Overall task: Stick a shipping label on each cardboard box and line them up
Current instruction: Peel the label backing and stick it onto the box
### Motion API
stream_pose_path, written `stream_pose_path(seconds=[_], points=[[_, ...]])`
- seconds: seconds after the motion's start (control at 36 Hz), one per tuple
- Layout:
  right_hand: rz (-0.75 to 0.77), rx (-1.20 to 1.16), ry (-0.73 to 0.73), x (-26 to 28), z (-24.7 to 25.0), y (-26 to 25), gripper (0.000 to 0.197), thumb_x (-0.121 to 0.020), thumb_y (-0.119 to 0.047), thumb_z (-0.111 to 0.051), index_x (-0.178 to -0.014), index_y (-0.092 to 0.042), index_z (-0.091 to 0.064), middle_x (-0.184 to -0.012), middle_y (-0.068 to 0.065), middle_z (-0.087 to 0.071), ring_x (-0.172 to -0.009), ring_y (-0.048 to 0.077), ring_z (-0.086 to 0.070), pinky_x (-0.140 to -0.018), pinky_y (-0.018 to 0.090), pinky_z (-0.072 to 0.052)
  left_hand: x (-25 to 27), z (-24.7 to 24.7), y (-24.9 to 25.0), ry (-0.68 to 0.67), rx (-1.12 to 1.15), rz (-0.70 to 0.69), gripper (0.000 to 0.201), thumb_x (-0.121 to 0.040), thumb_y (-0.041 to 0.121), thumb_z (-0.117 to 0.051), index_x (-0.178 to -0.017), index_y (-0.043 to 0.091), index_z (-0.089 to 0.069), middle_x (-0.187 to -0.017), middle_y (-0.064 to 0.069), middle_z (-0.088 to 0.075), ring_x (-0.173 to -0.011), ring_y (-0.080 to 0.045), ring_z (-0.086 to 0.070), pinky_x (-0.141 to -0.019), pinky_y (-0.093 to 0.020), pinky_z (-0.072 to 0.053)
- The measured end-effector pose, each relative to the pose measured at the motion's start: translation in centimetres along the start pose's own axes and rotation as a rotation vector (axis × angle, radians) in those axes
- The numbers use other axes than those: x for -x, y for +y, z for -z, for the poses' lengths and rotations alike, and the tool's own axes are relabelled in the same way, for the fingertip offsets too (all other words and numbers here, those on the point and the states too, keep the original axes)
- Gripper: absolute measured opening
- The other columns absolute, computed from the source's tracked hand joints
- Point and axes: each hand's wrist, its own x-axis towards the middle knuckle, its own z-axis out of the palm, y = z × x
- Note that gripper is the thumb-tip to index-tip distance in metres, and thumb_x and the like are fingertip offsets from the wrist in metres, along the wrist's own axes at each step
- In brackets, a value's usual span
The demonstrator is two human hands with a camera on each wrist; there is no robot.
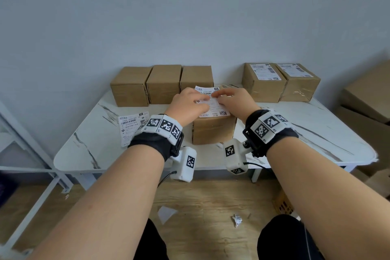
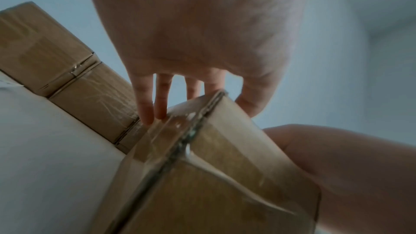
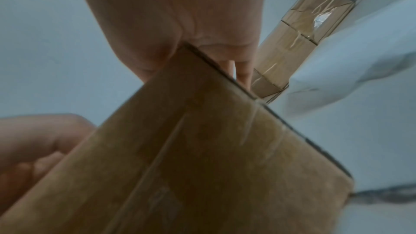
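A cardboard box (image 1: 213,131) stands in the middle of the marble table (image 1: 316,133), with a white shipping label (image 1: 215,110) lying on its top. My left hand (image 1: 190,101) and my right hand (image 1: 232,99) both lie flat on that label, fingers stretched out and meeting near its far half. In the left wrist view my left hand's fingers (image 2: 157,99) reach straight past the top edge of the box (image 2: 213,175). The right wrist view shows my palm (image 3: 180,24) resting on the top of the box (image 3: 202,166). Much of the label is hidden under my hands.
Three unlabelled boxes (image 1: 162,84) stand in a row at the back left. Two labelled boxes (image 1: 280,82) stand at the back right. Spare labels (image 1: 130,126) lie on the table at the left. Large cartons (image 1: 367,99) sit beyond the right edge; paper scraps (image 1: 237,219) lie on the floor.
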Motion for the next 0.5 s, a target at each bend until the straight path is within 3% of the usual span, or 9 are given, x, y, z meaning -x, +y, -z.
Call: stream_pose_path(seconds=[0.14, 0.28, 0.39, 0.44, 0.5], points=[[0.002, 0.042, -0.027, -0.9, -0.3, -0.3, 0.026, -0.095, -0.016, -0.048, -0.104, -0.028, -0.069, -0.091, -0.009, -0.062, -0.064, 0.007, -0.058, -0.048, 0.013, -0.043, -1.5, 0.0, -0.8, 0.056, -0.120, -0.089, 0.026, -0.095, 0.035, -0.052, -0.116, 0.030, -0.066, -0.119, 0.000, -0.049, -0.115, -0.023, -0.047, -0.099, -0.033, -0.040], [0.031, 0.092, -0.033, -1.9, -0.7, -0.2, 0.029, -0.098, -0.018, -0.046, -0.115, -0.025, -0.069, -0.106, -0.003, -0.062, -0.071, 0.010, -0.058, -0.055, 0.018, -0.044, -2.3, -0.6, -0.9, 0.146, -0.219, -0.136, 0.027, -0.097, 0.033, -0.048, -0.118, 0.025, -0.064, -0.118, 0.001, -0.050, -0.109, -0.022, -0.048, -0.083, -0.026, -0.042], [0.041, 0.149, -0.052, -2.2, -1.0, -0.2, 0.034, -0.099, -0.020, -0.041, -0.120, -0.028, -0.066, -0.110, -0.001, -0.062, -0.086, 0.023, -0.063, -0.067, 0.031, -0.051, -2.7, -0.9, -0.7, 0.185, -0.253, -0.144, 0.023, -0.098, 0.030, -0.045, -0.112, 0.025, -0.063, -0.118, 0.003, -0.051, -0.106, -0.021, -0.048, -0.083, -0.031, -0.046], [0.034, 0.159, -0.053, -2.4, -1.3, -0.1, 0.035, -0.099, -0.023, -0.039, -0.121, -0.032, -0.064, -0.116, 0.001, -0.061, -0.085, 0.028, -0.066, -0.061, 0.032, -0.053, -2.7, -1.0, -0.7, 0.188, -0.274, -0.150, 0.023, -0.099, 0.029, -0.044, -0.113, 0.024, -0.061, -0.120, 0.003, -0.050, -0.109, -0.022, -0.046, -0.086, -0.033, -0.045], [0.029, 0.175, -0.047, -2.6, -1.6, 0.1, 0.036, -0.098, -0.026, -0.037, -0.122, -0.036, -0.062, -0.123, 0.005, -0.057, -0.069, 0.022, -0.061, -0.045, 0.023, -0.044, -2.6, -1.2, -0.7, 0.178, -0.288, -0.140, 0.024, -0.100, 0.029, -0.041, -0.116, 0.024, -0.058, -0.125, 0.003, -0.049, -0.111, -0.023, -0.042, -0.087, -0.032, -0.041]])
